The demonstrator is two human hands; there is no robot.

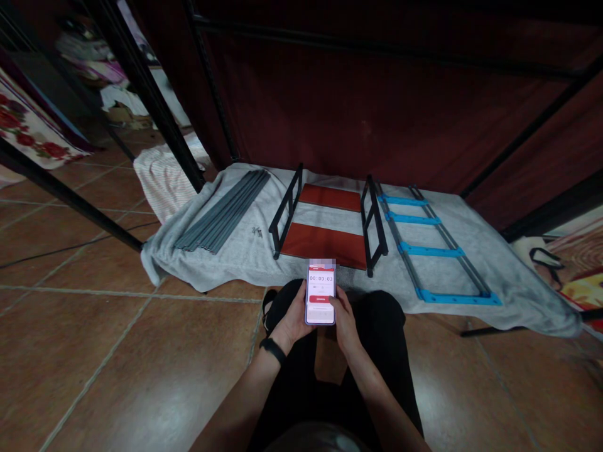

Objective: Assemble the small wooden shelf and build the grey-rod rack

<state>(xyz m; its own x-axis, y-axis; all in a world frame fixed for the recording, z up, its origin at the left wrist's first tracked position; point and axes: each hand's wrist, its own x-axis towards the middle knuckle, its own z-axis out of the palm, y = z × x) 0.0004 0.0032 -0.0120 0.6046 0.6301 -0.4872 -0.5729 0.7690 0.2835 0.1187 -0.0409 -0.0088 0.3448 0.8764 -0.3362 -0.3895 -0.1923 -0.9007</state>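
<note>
The left hand (pixel 296 317) and right hand (pixel 346 320) hold a lit phone (pixel 321 291) before a grey cloth (pixel 230 263) bearing grey rods (pixel 223 213), a black-ended rack (pixel 325 243) with red-brown panels (pixel 330 197), and a blue-barred frame (pixel 431 251).

The left forearm (pixel 240 392) slants inward from the lower edge, its wrist (pixel 283 339) fairly straight; the right forearm (pixel 377 383) mirrors it. The left hand (pixel 295 315) is curled in a grip, palm inward. Opposite it and just apart, the right hand (pixel 346 319) is also curled, its thumb (pixel 333 301) pointing toward the left hand.
</note>
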